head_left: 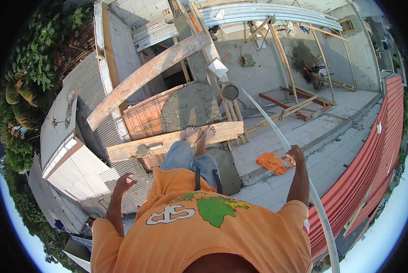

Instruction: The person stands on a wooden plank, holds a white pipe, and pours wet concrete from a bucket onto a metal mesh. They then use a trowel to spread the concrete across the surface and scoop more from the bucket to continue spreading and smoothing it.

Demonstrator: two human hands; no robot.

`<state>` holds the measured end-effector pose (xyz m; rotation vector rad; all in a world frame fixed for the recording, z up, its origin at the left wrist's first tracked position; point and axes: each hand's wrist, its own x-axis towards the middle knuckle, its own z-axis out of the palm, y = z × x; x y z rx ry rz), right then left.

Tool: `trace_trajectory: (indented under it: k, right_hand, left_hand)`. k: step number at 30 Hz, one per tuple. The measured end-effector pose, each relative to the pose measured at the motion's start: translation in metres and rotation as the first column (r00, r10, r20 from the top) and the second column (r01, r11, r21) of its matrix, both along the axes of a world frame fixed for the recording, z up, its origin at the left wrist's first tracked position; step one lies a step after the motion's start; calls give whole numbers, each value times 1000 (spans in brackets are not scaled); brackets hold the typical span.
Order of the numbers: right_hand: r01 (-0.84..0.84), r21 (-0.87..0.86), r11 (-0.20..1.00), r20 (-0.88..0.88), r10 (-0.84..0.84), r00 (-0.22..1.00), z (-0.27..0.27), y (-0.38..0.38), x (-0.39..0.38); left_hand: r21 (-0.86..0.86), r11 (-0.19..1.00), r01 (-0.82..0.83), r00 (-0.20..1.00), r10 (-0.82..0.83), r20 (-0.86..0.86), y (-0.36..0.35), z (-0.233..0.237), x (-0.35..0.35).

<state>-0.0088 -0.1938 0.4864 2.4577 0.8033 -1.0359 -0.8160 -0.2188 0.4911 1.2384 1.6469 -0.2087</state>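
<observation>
My right hand [297, 155] is closed around a long pale pole [277, 128], which looks bent through the lens. The pole runs from beside the fresh concrete, past my right arm, to the lower right edge. My left hand [124, 184] hangs out to the left with fingers loosely curved and apart, holding nothing. My bare feet stand on a wooden plank [226, 131] laid across the slab. On that plank, left of my feet, lies a trowel [155, 146] beside a dab of mortar. Wet grey concrete [190, 105] spreads beyond, next to bare rebar [138, 119].
A long board [149, 77] crosses the opening at upper left. A bucket of mortar [230, 92] and a white block [217, 68] stand ahead. An orange cloth [273, 163] lies below right. Another person [312, 75] crouches lower down. A red corrugated roof [372, 168] borders the right.
</observation>
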Motion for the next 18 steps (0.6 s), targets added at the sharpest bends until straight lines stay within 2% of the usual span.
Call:
trace_trajectory:
  k: [5,7,9,11,13,14,16,18]
  right_hand:
    - [25,22,999,2,-25,1000,27,8,-4]
    - [25,-67,997,-44,-28,999,50,16,-6]
    - [54,-72,996,-48,-57,997,75,20,-9]
    - [102,-64,993,-42,-104,994,98,22,-9]
    - [121,-84,989,-63,-126,990,125,23,-9]
    - [126,-112,986,-85,-136,987,139,25,-8]
    - [84,-142,986,-140,-104,985,157,20,3]
    - [86,-164,983,-150,-111,982,176,16,9]
  left_hand:
    - [-15,1000,-2,1000,2,-26,5,0,0]
    - [-38,998,-53,999,53,-1,2,-9,-4]
    - [1,1000,-7,1000,7,5,1,-6,-4]
    - [-29,997,-71,997,71,25,2,-4,0]
    - [-140,984,-110,994,104,-44,15,12,18]
    - [-139,983,-122,992,116,-53,12,5,11]
    - [-116,993,-23,999,28,46,7,-20,1]
    - [-110,994,-1,999,5,43,17,-22,9]
